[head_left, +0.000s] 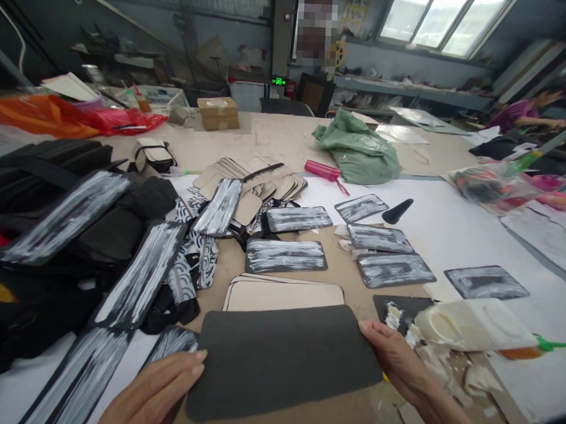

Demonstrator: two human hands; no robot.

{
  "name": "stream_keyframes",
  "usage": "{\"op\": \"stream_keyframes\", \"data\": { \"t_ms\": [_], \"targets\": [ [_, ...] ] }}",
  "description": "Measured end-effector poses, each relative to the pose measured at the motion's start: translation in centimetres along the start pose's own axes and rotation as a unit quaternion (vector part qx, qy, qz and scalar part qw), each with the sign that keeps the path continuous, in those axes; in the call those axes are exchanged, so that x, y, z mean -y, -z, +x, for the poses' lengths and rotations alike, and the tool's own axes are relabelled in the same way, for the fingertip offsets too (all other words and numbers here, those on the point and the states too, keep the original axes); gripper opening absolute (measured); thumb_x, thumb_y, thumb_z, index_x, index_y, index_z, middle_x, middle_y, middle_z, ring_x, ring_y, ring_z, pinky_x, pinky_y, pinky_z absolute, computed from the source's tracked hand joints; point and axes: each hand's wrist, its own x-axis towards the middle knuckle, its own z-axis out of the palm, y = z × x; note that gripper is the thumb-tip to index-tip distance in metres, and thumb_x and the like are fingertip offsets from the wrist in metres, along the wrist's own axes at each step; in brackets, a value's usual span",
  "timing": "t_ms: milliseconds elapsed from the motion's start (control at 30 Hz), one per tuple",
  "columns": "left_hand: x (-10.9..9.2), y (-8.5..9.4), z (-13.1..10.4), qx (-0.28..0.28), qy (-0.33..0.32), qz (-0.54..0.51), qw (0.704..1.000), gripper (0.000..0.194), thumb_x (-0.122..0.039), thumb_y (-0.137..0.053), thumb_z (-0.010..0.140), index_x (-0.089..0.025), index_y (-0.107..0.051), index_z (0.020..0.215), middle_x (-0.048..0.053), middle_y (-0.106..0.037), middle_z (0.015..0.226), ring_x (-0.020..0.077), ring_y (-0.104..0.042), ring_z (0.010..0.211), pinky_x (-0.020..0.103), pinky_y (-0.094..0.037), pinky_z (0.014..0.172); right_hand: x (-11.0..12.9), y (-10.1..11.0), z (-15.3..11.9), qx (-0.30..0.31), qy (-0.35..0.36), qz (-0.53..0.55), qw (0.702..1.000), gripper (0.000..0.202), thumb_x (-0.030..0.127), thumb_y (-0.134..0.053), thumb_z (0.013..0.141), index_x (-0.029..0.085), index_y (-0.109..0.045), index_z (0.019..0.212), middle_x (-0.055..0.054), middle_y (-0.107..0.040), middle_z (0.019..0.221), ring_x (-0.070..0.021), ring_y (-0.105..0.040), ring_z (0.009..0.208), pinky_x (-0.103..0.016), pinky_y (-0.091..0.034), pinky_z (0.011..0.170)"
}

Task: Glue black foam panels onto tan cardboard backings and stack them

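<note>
Between my two hands is a plain dark grey panel (286,362) with rounded corners. My left hand (156,391) pinches its left edge, and my right hand (398,361) grips its upper right corner. Just beyond it lies a small stack of cream panels (284,295) with dark edges, partly covered by the grey one. Several dark panels streaked with white paste lie around, among them one behind the stack (285,256), one at the right (486,282) and one at the left (139,274).
Black bags (108,229) are heaped at the left. A white plastic container (477,323) lies by my right hand. Farther back are fanned cream pieces (223,172), a pink pouch (322,170), a green plastic bag (361,146) and a cardboard box (218,113). Another person (526,113) sits far right.
</note>
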Motion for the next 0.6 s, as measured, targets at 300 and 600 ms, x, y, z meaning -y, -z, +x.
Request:
{"op": "stream_keyframes", "data": {
  "t_ms": [300,600],
  "targets": [
    [3.6,-7.4,-0.3,-0.013,-0.008,0.069,0.997,0.034,0.001,-0.036,0.083,-0.014,-0.056,0.105,0.008,-0.066,0.095,0.0122,-0.059,0.095,0.023,-0.050,0.085,-1.7,0.7,4.6,-0.195,0.195,-0.381,0.882,0.042,0.062,-0.046,0.071,0.021,-0.053,0.068,-0.002,-0.055,0.062,-0.0189,-0.051,0.060,-0.030,-0.041,0.058],
    [5.1,-9.7,-0.4,-0.009,0.008,0.103,0.995,0.028,0.000,-0.038,0.083,-0.012,-0.059,0.099,0.010,-0.065,0.093,0.0154,-0.059,0.090,0.028,-0.053,0.079,-2.1,0.0,6.1,-0.238,0.196,-0.448,0.839,0.038,0.061,-0.041,0.068,0.024,-0.050,0.071,-0.006,-0.058,0.067,-0.0235,-0.055,0.061,-0.037,-0.043,0.060]
  ]
}}
